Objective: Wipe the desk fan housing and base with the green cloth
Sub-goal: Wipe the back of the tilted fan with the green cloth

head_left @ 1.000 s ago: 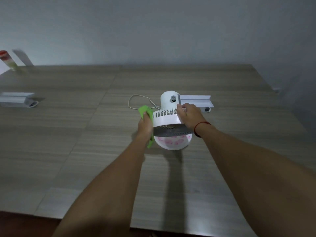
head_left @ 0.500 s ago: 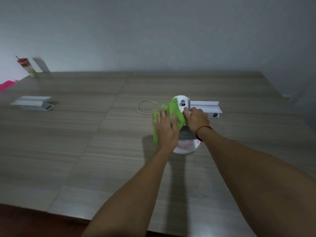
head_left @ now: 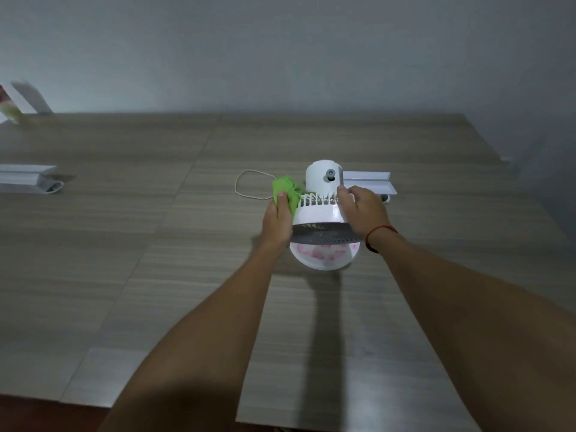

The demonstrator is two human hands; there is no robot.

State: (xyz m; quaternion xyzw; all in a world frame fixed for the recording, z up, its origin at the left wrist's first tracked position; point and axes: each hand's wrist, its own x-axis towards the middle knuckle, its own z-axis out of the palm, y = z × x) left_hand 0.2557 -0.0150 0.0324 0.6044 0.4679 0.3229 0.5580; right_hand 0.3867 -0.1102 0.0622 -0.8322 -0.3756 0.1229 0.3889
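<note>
Round white plastic desk fan (head_left: 324, 213) sits mid-table, tilted face-down. Left hand (head_left: 278, 220) pinches crumpled green cloth (head_left: 286, 191) against housing's left rim; right hand (head_left: 363, 210) clasps right rim. Advice: brace firmly, sweep cloth around slatted housing, then base.

Compared with half a second earlier, the left hand (head_left: 278, 220) and green cloth (head_left: 286, 192) are off the top of the desk fan (head_left: 324, 213) housing and now press its left side, exposing the rear grille slats.
</note>
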